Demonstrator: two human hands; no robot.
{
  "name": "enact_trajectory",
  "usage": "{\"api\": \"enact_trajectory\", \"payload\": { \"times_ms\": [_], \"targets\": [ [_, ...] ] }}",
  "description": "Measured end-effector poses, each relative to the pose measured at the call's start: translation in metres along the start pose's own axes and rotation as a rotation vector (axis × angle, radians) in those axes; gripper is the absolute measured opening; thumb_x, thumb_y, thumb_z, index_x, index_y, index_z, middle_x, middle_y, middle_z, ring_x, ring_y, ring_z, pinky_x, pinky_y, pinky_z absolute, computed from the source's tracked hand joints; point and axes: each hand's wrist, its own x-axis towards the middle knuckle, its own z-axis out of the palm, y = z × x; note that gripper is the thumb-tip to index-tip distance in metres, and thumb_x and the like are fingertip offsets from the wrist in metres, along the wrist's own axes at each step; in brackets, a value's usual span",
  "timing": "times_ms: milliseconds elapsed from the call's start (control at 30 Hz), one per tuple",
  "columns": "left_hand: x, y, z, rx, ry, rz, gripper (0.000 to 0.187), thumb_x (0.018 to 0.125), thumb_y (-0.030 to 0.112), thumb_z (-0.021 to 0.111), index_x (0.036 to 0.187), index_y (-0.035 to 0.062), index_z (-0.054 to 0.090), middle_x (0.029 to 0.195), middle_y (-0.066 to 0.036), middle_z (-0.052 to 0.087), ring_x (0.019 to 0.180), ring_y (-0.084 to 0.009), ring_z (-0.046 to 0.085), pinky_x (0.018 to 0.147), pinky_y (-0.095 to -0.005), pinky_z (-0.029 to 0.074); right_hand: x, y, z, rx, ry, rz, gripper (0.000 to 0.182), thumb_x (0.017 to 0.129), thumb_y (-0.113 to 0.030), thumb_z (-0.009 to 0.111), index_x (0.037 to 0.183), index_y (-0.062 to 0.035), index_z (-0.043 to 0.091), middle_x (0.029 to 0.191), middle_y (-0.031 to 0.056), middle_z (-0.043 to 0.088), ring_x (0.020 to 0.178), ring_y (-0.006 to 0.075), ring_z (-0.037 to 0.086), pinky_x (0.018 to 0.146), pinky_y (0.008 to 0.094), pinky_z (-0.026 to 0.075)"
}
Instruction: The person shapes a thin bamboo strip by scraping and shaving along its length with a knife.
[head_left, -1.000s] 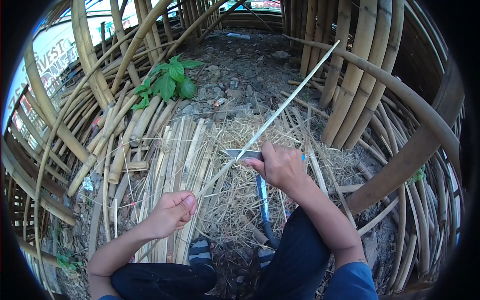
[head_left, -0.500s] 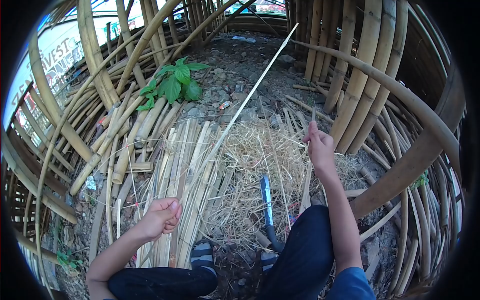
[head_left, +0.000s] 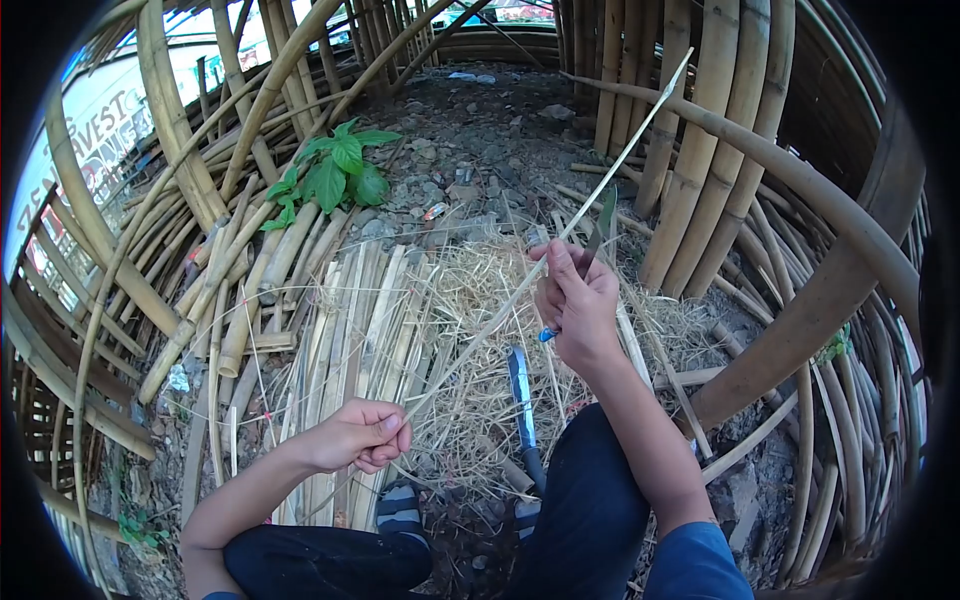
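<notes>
A long, thin bamboo strip (head_left: 612,178) slants up and to the right across the view. My left hand (head_left: 362,436) is closed around its lower end, low over the split bamboo slats. My right hand (head_left: 578,305) is closed on a knife (head_left: 605,216); its dark blade points up past the fingers and a bit of blue handle shows below them. The strip passes right at the thumb and fingertips of that hand. Below, a large machete-like blade (head_left: 522,395) with a dark handle lies on a heap of pale shavings (head_left: 470,345) by my right knee.
Split bamboo slats (head_left: 335,340) lie side by side left of the shavings. Bamboo poles (head_left: 705,150) stand at the right, with a thick curved pole (head_left: 800,170) crossing there. More poles are piled at the left near a green plant (head_left: 335,170). Rubble ground (head_left: 450,140) stretches behind.
My right hand has moved left and inward with the knife, up to the bamboo strip. The strip's far end has swung right, and my left hand has shifted slightly right.
</notes>
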Motion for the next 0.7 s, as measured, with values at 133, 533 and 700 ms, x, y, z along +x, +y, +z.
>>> {"api": "enact_trajectory", "payload": {
  "times_ms": [133, 533, 700],
  "targets": [
    [0.016, 0.009, 0.013, 0.11, -0.008, 0.11, 0.041, 0.102, 0.035, 0.039, 0.101, -0.0036, 0.055, 0.067, -0.004, 0.047, 0.054, -0.0098, 0.038, 0.05, -0.0229, 0.032, -0.005, -0.005, -0.003, -0.033, -0.052, 0.035, 0.03, 0.096, -0.029, 0.058, 0.094, 0.0, 0.062, 0.051, -0.0074, 0.038, 0.04, 0.0022, 0.029, 0.039, 0.0208, 0.022],
    [0.051, 0.045, 0.032, -0.069, 0.032, 0.311, 0.032, 0.101, 0.026, 0.045, 0.108, -0.0026, 0.055, 0.072, -0.003, 0.05, 0.052, -0.0043, 0.037, 0.047, -0.0177, 0.031, -0.022, 0.0, 0.011, -0.208, -0.177, 0.046, 0.033, 0.098, -0.031, 0.052, 0.093, 0.0014, 0.057, 0.053, -0.0016, 0.042, 0.044, 0.0073, 0.037, 0.042, 0.0238, 0.029],
    [0.043, 0.048, 0.049, 0.14, 0.324, 0.407, 0.026, 0.102, 0.02, 0.045, 0.1, -0.0009, 0.059, 0.071, 0.001, 0.051, 0.055, -0.002, 0.04, 0.046, -0.0171, 0.032, -0.041, 0.004, 0.022, -1.027, -0.292, -0.305, 0.033, 0.096, -0.03, 0.053, 0.083, 0.0011, 0.05, 0.057, 0.0184, 0.056, 0.051, 0.0337, 0.06, 0.048, 0.0412, 0.045]
  ]
}}
